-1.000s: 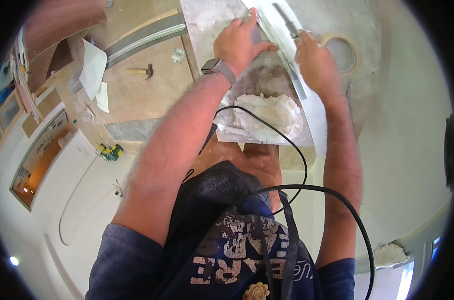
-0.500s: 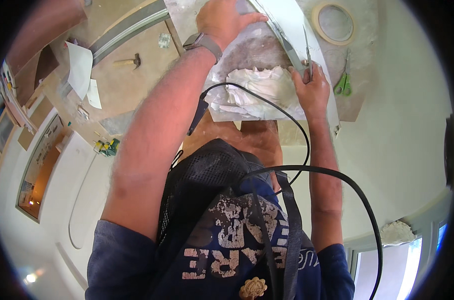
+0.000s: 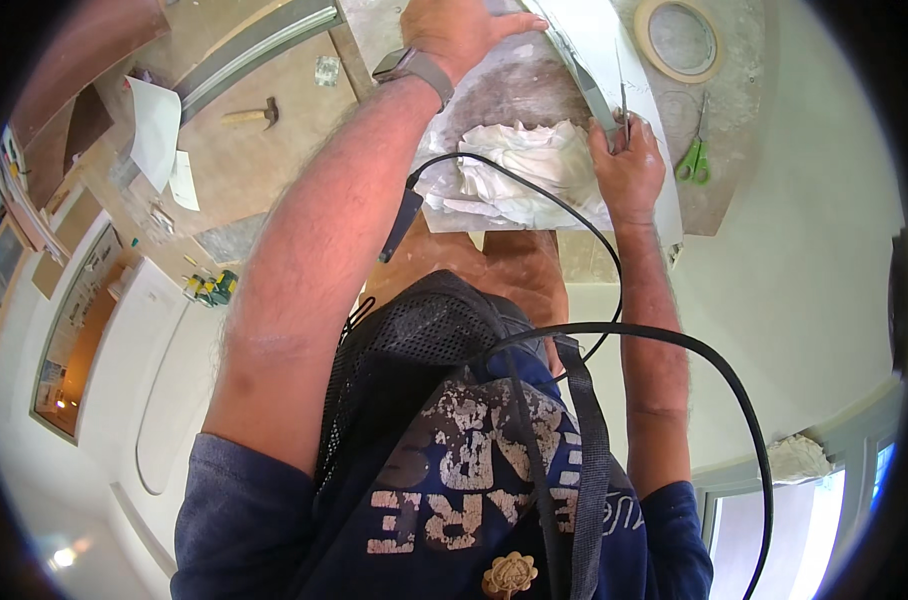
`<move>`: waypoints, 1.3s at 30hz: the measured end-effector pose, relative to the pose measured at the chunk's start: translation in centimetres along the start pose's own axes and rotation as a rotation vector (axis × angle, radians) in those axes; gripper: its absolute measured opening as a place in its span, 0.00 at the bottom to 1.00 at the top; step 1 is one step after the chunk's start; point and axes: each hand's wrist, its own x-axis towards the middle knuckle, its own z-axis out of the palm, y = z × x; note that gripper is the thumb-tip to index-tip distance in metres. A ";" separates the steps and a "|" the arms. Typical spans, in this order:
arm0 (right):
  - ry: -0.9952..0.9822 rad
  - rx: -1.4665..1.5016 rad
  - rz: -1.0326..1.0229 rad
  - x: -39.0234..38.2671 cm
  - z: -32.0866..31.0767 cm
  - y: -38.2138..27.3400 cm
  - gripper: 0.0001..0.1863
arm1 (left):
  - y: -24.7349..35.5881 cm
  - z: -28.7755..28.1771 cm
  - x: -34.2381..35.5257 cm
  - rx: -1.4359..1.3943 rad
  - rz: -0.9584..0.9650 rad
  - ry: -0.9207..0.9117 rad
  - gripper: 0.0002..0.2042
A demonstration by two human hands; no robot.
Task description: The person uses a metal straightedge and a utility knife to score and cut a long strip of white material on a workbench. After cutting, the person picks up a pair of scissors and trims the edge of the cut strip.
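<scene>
At the top of the view, my left hand (image 3: 454,38) lies with its thumb stretched out to the right, by a grey metal strip (image 3: 592,98). Its other fingers run out of the picture. The strip lies along a long curved white sheet (image 3: 614,45). Near the strip's lower end, my right hand (image 3: 631,178) is closed round a thin pointed tool (image 3: 625,98), its tip directed away from me; the exact kind is unclear. The right thumb is close to the strip's end. Between my arms lies a crumpled white sheet of plastic or cloth (image 3: 529,170).
Right of the white sheet lie a tape roll (image 3: 719,55) and green-handled scissors (image 3: 693,160). A hammer (image 3: 270,113) and white papers (image 3: 157,130) are to the left. A black cable (image 3: 549,205) loops between my arms. Green-yellow tools (image 3: 211,288) sit at lower left.
The whole scene sits slightly higher and further right in the picture. Both hands stay in about the same place on the work, with the tool still in my right hand.
</scene>
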 end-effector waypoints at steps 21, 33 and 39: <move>-0.201 0.164 0.176 0.8 -3.3 -1.9 0.17 | 1.1 -0.3 0.0 0.028 -0.141 -0.043 0.40; -0.204 0.025 -0.389 9.9 -3.5 -5.5 0.13 | 1.0 0.6 -0.2 0.141 -0.257 -0.114 0.45; -0.377 -0.065 -0.329 12.1 -3.2 -7.1 0.12 | 1.0 0.4 -0.2 0.139 -0.272 -0.130 0.45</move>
